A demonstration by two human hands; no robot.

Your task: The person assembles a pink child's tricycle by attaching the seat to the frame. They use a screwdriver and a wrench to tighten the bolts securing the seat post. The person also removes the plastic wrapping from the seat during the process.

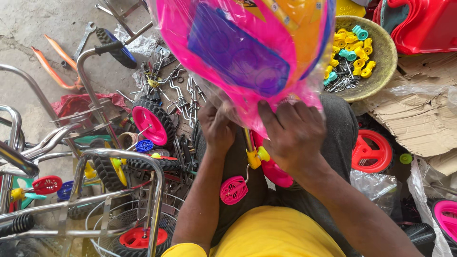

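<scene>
A large pink, purple and orange plastic toy part (pixel 247 47) wrapped in clear film fills the top centre, held up over my lap. My left hand (pixel 217 127) grips its lower edge from below. My right hand (pixel 293 133) lies flat on the film at its lower right. Beneath my hands a yellow fitting (pixel 254 156) and a pink pedal (pixel 233 190) on a metal rod rest on my lap, beside a pink wheel (pixel 276 172).
A chrome tricycle frame (pixel 95 157) with a wire basket stands at left. A pink-hubbed black wheel (pixel 152 123), hooks and springs lie on the floor. A woven bowl (pixel 383 52) of yellow and teal parts sits upper right, near cardboard (pixel 419 109) and a red wheel (pixel 372 151).
</scene>
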